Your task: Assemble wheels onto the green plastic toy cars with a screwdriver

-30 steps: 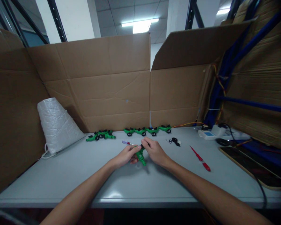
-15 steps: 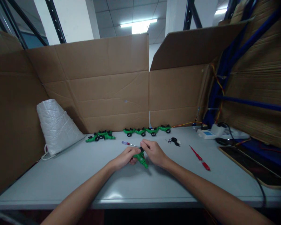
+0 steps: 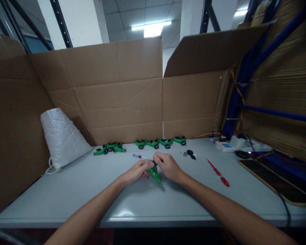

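A green toy vehicle (image 3: 155, 175) with a dark part at its top is held above the table, tilted, its narrow end pointing down toward me. My left hand (image 3: 139, 169) closes round its left side. The fingers of my right hand (image 3: 167, 165) are bent and pinch at the dark upper part; what exactly they grip is hidden. Just behind my hands lies a screwdriver (image 3: 142, 157) with a clear, purplish handle. Small black parts (image 3: 190, 153) lie on the table to the right of my right hand.
Several green toy vehicles stand along the back in a left group (image 3: 109, 148) and a right row (image 3: 159, 143). A red pen-like tool (image 3: 218, 173) lies at right, near a power strip (image 3: 225, 146) and a dark panel (image 3: 272, 178). A white bag (image 3: 62, 139) leans at left. Cardboard (image 3: 112, 98) walls surround the table.
Hardly anything differs. Both hands keep their hold on the green toy vehicle, and the view has shifted very slightly.
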Demonstrator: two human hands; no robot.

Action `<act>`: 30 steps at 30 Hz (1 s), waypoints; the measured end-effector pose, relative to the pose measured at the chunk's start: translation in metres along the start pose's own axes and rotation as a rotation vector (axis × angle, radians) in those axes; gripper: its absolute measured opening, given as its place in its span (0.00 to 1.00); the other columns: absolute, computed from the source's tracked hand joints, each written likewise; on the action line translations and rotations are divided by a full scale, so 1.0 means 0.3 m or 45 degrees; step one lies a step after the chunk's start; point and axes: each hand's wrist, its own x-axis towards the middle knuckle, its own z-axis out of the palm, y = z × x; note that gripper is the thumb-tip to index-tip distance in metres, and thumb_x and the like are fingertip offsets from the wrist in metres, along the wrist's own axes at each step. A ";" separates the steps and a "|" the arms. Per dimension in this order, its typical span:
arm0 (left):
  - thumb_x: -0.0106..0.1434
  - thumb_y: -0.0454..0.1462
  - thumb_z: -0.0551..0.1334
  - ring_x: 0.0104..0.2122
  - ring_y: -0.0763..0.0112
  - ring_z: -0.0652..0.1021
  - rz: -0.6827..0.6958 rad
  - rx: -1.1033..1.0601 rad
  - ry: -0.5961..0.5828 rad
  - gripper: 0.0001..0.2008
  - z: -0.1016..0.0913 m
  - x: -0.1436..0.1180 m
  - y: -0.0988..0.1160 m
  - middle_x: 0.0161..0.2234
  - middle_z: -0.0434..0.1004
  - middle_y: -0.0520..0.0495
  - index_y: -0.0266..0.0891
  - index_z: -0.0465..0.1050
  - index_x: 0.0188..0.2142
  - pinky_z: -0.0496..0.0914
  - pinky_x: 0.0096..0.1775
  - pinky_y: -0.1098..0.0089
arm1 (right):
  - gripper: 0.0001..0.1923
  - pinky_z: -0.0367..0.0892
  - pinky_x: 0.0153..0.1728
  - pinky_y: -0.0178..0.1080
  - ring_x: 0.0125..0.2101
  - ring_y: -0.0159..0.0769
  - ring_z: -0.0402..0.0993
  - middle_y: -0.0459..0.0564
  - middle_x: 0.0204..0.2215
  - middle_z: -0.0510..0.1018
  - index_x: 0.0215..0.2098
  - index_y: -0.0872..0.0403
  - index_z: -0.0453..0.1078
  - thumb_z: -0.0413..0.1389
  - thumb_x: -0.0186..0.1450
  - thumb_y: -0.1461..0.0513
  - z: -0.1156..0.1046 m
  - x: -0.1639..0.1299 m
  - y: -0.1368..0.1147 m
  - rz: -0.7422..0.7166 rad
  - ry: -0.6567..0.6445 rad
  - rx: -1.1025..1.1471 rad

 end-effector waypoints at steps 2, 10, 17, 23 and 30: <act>0.62 0.57 0.70 0.21 0.79 0.55 -0.003 -0.012 0.011 0.27 0.002 0.000 0.002 0.22 0.55 0.60 0.40 0.62 0.29 0.48 0.25 0.72 | 0.23 0.53 0.30 0.38 0.25 0.34 0.59 0.41 0.21 0.60 0.26 0.50 0.56 0.47 0.77 0.50 -0.001 0.000 -0.004 0.003 0.009 0.020; 0.61 0.57 0.71 0.22 0.79 0.53 0.010 0.020 0.035 0.27 -0.003 0.001 0.004 0.23 0.52 0.61 0.40 0.62 0.29 0.48 0.26 0.72 | 0.23 0.54 0.30 0.37 0.27 0.34 0.59 0.41 0.22 0.60 0.26 0.50 0.56 0.49 0.77 0.49 -0.008 0.002 -0.011 -0.018 0.018 0.081; 0.59 0.58 0.72 0.23 0.79 0.52 0.018 0.047 0.071 0.29 0.001 -0.003 0.015 0.25 0.49 0.62 0.40 0.61 0.29 0.48 0.27 0.71 | 0.23 0.53 0.30 0.37 0.27 0.33 0.58 0.40 0.23 0.59 0.26 0.51 0.58 0.50 0.76 0.50 -0.011 0.007 -0.013 -0.038 0.018 0.131; 0.60 0.59 0.71 0.23 0.79 0.54 0.033 0.093 0.075 0.29 0.001 -0.004 0.022 0.24 0.50 0.61 0.41 0.60 0.28 0.50 0.27 0.72 | 0.24 0.52 0.30 0.37 0.26 0.32 0.57 0.40 0.23 0.57 0.25 0.51 0.55 0.50 0.77 0.49 -0.015 0.005 -0.016 -0.050 0.024 0.108; 0.63 0.60 0.68 0.22 0.78 0.55 0.106 0.214 0.078 0.29 -0.003 0.002 0.014 0.23 0.51 0.60 0.40 0.63 0.29 0.51 0.25 0.72 | 0.22 0.53 0.31 0.37 0.27 0.33 0.59 0.40 0.23 0.60 0.27 0.50 0.56 0.48 0.77 0.52 -0.005 0.006 -0.015 -0.053 0.027 0.070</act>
